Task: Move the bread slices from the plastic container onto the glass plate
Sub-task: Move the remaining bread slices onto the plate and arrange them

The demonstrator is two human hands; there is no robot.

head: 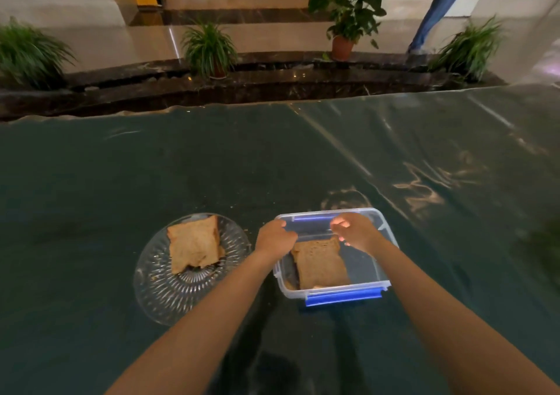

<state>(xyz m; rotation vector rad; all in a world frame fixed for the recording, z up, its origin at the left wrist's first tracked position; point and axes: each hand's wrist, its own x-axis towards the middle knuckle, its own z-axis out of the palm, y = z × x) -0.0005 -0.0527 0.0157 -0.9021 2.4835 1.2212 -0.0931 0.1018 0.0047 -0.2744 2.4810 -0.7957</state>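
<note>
A clear plastic container (380,284) with blue clips sits on the table at centre right. A brown bread slice (321,266) lies inside it, and more bread shows under its left edge. My left hand (274,238) is curled over the container's left rim, fingers closed at the slice's far left corner. My right hand (356,231) reaches in from the right, fingertips pinched at the far right corner. To the left stands the ribbed glass plate (160,291), with bread (194,244) lying on its far half.
The table (272,158) has a dark green cover under shiny plastic film, with crumbs near the plate. Beyond its far edge are a dark stone ledge, potted plants (209,49) and a polished floor. A person's legs (436,13) are at the far right.
</note>
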